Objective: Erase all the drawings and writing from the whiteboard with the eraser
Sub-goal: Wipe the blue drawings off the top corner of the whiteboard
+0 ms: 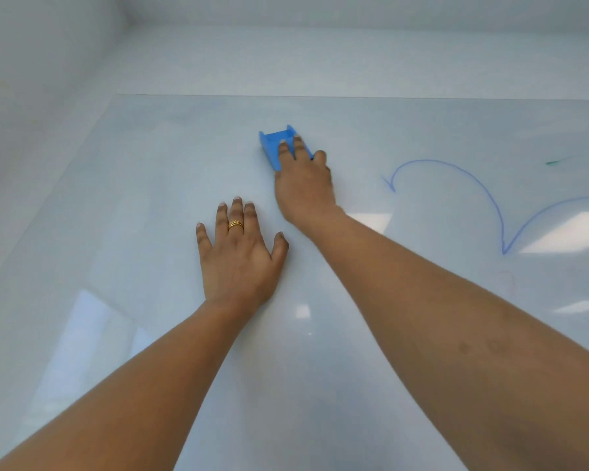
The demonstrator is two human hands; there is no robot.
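Whiteboard (133, 215) lies flat beneath the person and fills most of the view, its glossy surface showing bright reflections of lights (572, 232). The blue eraser (271, 144) sits on the board a little above the middle, well short of the far edge. The right hand (305, 188) holds it from behind, with the fingers (298, 144) laid over its top and one side; the thumb is hidden, so the exact grip on the other side cannot be told. The left hand (238, 253) is released and lies palm down on the board, just nearer the person and slightly left of the right hand, with fingers straight and spread. It wears a gold ring (235, 225). To the right of the eraser, apart from it, a blue line drawing (490, 198) curves up and over, ends in a small arrow tip and drops to a sharp point before rising again toward the right border. Short green marks (555, 162) lie near the right edge. A faint red trace (507, 283) shows below the blue point. The board around the hands looks wiped, with a pale blue haze.
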